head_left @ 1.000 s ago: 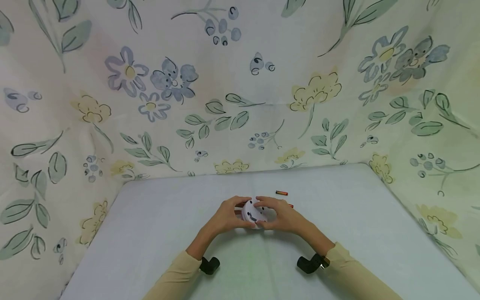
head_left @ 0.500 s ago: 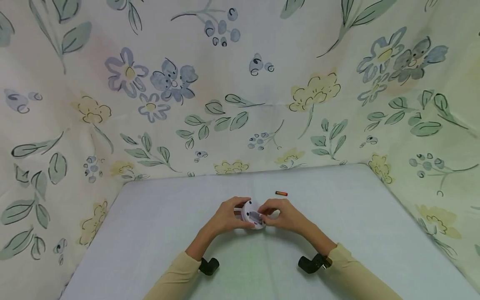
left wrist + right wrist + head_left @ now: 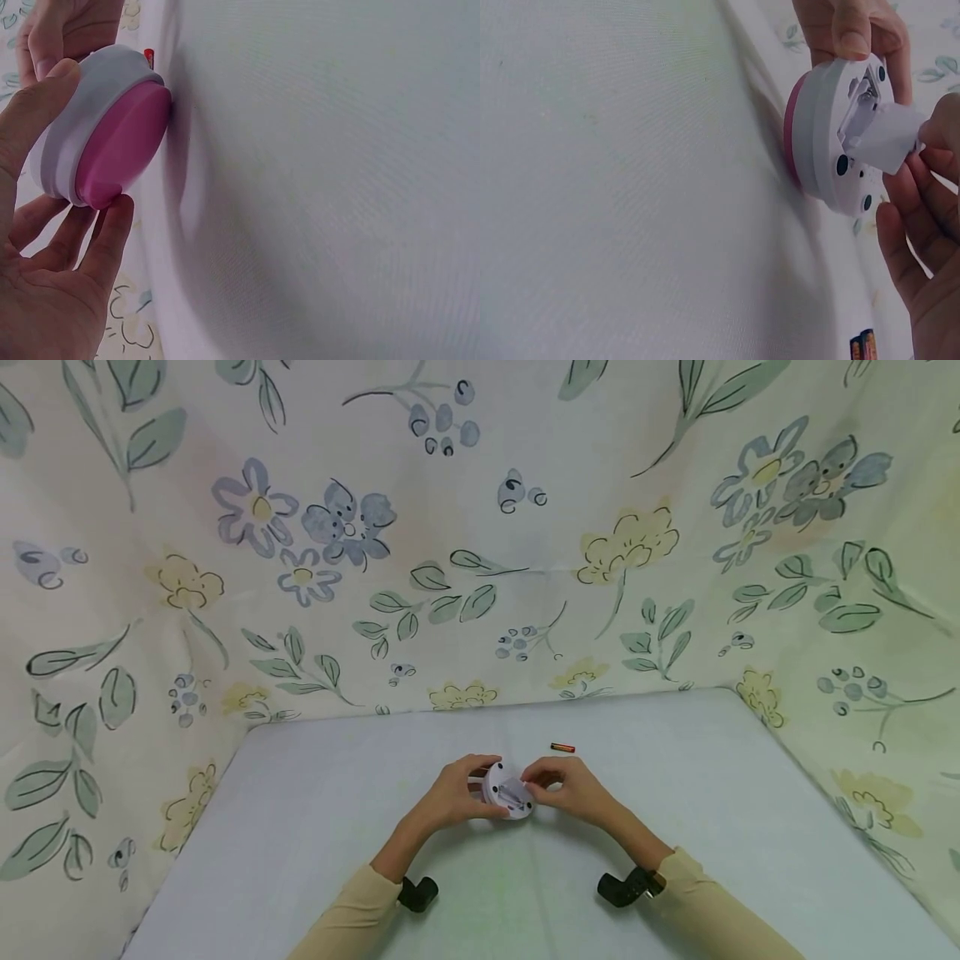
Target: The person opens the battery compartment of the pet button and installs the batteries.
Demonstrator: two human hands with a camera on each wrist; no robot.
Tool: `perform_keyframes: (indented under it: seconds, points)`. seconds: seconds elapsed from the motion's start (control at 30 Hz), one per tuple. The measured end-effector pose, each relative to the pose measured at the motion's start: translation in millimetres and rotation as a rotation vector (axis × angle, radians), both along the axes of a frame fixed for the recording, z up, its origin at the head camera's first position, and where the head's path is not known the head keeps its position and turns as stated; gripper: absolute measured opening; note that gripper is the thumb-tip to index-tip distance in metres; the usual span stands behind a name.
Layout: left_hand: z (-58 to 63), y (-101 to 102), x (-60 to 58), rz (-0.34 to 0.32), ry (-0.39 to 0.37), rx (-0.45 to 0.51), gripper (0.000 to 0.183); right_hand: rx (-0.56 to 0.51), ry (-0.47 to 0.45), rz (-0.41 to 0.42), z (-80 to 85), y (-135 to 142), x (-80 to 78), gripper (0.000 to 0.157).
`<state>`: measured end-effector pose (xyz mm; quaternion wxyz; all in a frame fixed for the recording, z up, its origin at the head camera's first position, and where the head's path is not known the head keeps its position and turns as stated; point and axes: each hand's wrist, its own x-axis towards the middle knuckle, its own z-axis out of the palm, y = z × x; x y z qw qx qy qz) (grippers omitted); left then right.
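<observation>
My left hand point(image 3: 453, 793) grips a round white device point(image 3: 495, 802) by its rim, tilted on its side above the cloth. The left wrist view shows its pink face point(image 3: 124, 142) turned away from me. On its white underside are dark round feet point(image 3: 842, 164) and an uncovered battery compartment point(image 3: 864, 96) with a metal spring; I see no battery in the visible part. My right hand point(image 3: 566, 787) pinches a white battery cover point(image 3: 891, 136) between thumb and fingers, partly overlapping the compartment in the right wrist view.
A red and black battery point(image 3: 562, 747) lies on the white cloth point(image 3: 337, 777) beyond my right hand. Two battery ends point(image 3: 863, 345) show at the bottom of the right wrist view. A floral curtain point(image 3: 480, 635) stands behind and at both sides.
A second ago both hands held the device with its cover on. The right hand has lifted the cover away, opening the compartment. One battery is now hidden behind the right hand in the head view.
</observation>
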<state>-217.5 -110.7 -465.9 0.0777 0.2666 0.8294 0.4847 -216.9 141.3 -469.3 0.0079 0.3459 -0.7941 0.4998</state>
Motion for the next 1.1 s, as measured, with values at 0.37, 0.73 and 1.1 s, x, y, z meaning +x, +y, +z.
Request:
perform_keyframes:
  seconds: [0.37, 0.73, 1.1]
  points:
    - [4.2, 0, 2.1, 0.001, -0.004, -0.021, 0.079, -0.058, -0.050, -0.004, 22.4, 6, 12.2, 0.011]
    - [4.8, -1, 3.4, 0.017, -0.014, -0.049, 0.080, -0.046, -0.042, -0.065, -16.8, 40, -6.1, 0.012]
    - [2.0, -2, 2.9, 0.019, -0.012, -0.043, 0.081, 0.015, -0.081, -0.100, -25.3, 80, 1.0, 0.011]
